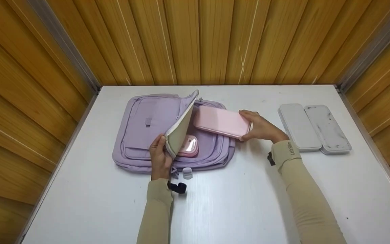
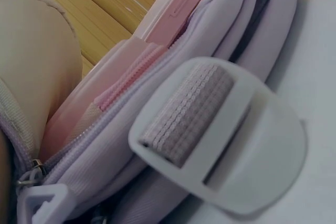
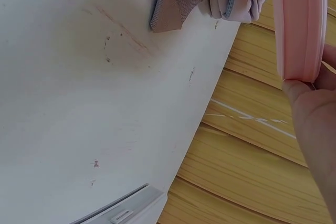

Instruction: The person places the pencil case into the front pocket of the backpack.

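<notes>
A lilac backpack [image 1: 141, 125] lies flat on the white table, its front pocket unzipped. My left hand [image 1: 160, 157] pinches the edge of the pocket flap [image 1: 181, 130] and holds it raised, pale lining showing. Inside the pocket sits a small pink case [image 1: 190, 146] with a shiny top. My right hand [image 1: 261, 127] grips the right end of a long pink case [image 1: 220, 122], thumb along its near edge. The far end of that case reaches into the pocket opening. In the right wrist view, the long pink case [image 3: 299, 24] is held between thumb and fingers.
Two slim cases lie side by side at the right of the table [image 1: 222, 210]: a plain white case [image 1: 300, 127] and a marbled grey-white case [image 1: 328, 128]. A plastic strap buckle [image 2: 220, 135] hangs at the backpack's near side. Wood-patterned panels [image 1: 215, 40] enclose the table.
</notes>
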`<state>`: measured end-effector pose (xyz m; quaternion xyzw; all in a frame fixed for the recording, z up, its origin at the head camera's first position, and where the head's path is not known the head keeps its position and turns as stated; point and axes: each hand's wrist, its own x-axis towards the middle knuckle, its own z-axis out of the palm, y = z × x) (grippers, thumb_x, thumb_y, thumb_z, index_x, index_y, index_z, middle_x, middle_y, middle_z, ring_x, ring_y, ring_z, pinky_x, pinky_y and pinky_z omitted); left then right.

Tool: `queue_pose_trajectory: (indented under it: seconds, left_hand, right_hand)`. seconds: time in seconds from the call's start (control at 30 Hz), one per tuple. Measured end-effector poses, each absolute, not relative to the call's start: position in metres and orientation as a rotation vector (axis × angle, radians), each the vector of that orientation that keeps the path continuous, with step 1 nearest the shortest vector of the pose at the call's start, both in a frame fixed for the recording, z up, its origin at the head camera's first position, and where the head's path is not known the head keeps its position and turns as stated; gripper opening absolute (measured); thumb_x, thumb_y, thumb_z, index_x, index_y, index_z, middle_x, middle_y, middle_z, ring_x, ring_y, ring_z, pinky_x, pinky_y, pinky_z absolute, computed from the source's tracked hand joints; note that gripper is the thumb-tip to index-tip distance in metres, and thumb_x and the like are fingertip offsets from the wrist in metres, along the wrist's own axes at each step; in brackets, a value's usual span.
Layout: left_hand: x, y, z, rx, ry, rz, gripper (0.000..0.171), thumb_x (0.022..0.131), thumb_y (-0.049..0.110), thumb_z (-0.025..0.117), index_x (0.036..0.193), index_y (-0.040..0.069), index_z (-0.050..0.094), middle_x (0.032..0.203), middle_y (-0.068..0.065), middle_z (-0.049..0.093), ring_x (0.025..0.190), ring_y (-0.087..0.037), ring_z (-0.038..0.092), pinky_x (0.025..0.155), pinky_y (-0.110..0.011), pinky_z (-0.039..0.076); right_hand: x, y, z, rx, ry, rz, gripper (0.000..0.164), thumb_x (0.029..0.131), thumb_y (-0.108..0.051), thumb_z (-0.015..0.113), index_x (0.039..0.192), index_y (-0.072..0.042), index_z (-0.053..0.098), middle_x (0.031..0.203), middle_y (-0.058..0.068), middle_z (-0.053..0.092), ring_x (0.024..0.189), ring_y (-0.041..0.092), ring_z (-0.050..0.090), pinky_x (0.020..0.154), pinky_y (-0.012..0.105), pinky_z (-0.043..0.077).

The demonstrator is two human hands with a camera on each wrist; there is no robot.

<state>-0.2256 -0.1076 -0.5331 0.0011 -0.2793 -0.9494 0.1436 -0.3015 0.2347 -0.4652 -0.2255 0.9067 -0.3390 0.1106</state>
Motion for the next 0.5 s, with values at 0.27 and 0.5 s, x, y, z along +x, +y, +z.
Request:
queue_pose_trajectory:
  seconds: [0.27,0.5]
  left_hand:
    - [-0.227,-0.108,-0.534,0.018,-0.829,-2.728,0.02,0.066,0.021,0.084,0.082,0.012,0.075,0.079,0.001,0.07,0.074,-0.009,0.067,0.069,-0.022,0.056]
    - [-0.226,-0.107,-0.534,0.03,-0.834,-2.723,0.021,0.065,0.021,0.085,0.082,0.013,0.075,0.079,0.001,0.07,0.075,-0.009,0.067,0.07,-0.021,0.055]
  right_hand:
    - [-0.309,0.224,-0.462,-0.633,2.611,-0.926,0.099,0.068,-0.011,0.085,0.147,0.004,0.027,0.156,0.023,0.024,0.144,0.04,0.018,0.119,0.052,0.014]
    - [-0.313,0.215,-0.461,-0.656,2.572,-0.882,0.098,0.07,-0.008,0.082,0.148,0.004,0.025,0.156,0.023,0.022,0.145,0.041,0.016,0.119,0.051,0.013]
